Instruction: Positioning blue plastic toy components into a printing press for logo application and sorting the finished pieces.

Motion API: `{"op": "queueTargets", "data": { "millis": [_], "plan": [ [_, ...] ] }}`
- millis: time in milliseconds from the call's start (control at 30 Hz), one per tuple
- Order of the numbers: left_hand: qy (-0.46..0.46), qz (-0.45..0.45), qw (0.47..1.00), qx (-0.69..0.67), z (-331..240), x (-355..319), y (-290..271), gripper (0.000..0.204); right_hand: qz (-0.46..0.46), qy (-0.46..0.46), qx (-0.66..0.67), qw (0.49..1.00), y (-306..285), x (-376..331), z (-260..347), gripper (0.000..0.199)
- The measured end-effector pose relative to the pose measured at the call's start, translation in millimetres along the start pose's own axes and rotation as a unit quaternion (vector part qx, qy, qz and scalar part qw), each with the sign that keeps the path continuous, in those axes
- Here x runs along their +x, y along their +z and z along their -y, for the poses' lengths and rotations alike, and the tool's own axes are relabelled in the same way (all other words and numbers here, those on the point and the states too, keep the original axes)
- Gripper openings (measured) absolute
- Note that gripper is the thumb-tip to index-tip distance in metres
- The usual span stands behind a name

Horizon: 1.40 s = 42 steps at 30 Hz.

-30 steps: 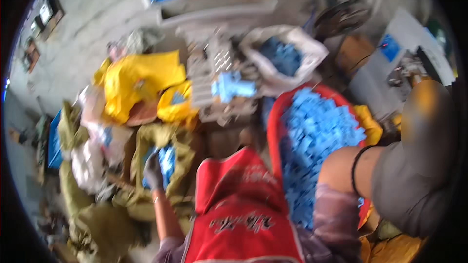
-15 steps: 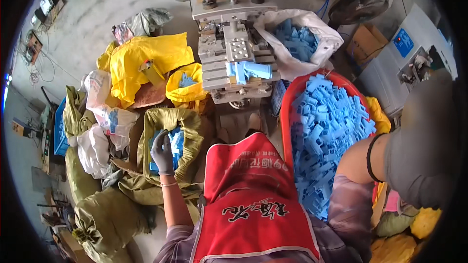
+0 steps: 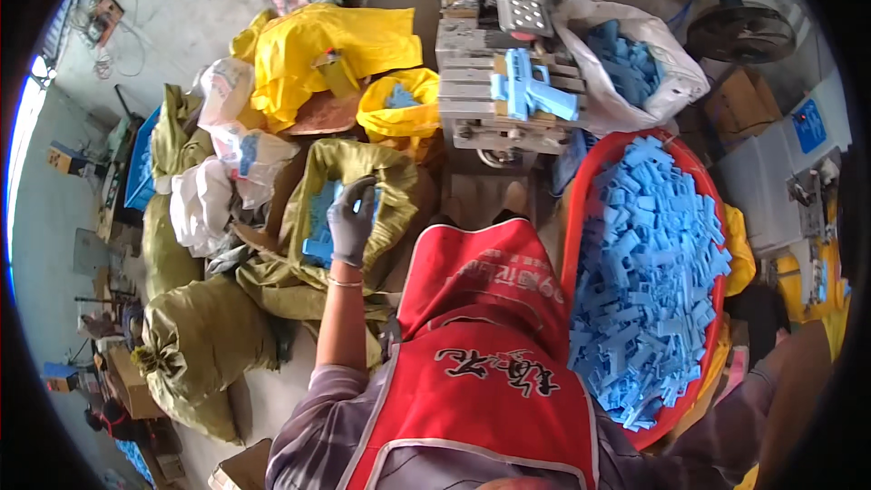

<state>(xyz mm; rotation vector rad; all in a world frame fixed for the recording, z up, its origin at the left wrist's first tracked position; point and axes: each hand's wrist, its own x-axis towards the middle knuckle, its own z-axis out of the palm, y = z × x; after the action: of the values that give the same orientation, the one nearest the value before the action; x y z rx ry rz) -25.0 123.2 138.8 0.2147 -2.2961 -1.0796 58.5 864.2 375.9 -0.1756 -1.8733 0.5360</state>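
Note:
My left hand, in a grey glove, hovers over the mouth of an olive woven sack with its fingers loosely bent and apart. I see nothing held in it. Inside the sack lie blue plastic pieces, partly covered by the hand. My right arm runs out at the lower right, and its hand is out of the picture. A blue toy pistol lies on the metal machine's bed. To my right stands a red tub heaped with blue toy pistol parts.
A white sack of blue parts stands beside the machine, near a dark fan. Yellow bags and white plastic bags lie at the left. A tied olive sack sits nearer. Grey cabinets stand at the right.
My view has shifted, so the scene sits higher and more to the right. My right hand, large at the right before, has left the picture. The left hand stays over the sack.

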Motion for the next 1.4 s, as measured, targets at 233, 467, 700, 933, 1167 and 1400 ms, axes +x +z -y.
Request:
{"op": "queueTargets", "data": {
  "millis": [233,467,700,933,1167,1400],
  "plan": [
    [0.011,0.029,0.999,-0.013,-4,6,17,0.017,-0.014,-0.004,-0.013,1.0,-18,-16,-5,0.04],
    [0.053,0.021,0.998,-0.017,-9,2,13,0.016,-0.04,-0.013,-0.025,0.999,-24,-11,7,0.042],
    [-0.084,0.057,0.992,-0.077,3,-14,31,0.021,-0.197,-0.06,0.085,0.975,14,-46,8,0.043],
    [-0.016,0.091,0.996,-0.016,3,-18,17,0.021,0.398,0.235,-0.016,0.886,244,-300,-58,0.04],
    [0.005,0.068,0.997,0.023,-10,-23,16,0.018,0.519,0.224,-0.25,0.786,317,-337,-91,0.066],
    [0.024,0.077,0.996,0.027,-26,-13,25,0.019,0.677,0.193,-0.263,0.659,339,-327,-111,0.046]
  ]
}}
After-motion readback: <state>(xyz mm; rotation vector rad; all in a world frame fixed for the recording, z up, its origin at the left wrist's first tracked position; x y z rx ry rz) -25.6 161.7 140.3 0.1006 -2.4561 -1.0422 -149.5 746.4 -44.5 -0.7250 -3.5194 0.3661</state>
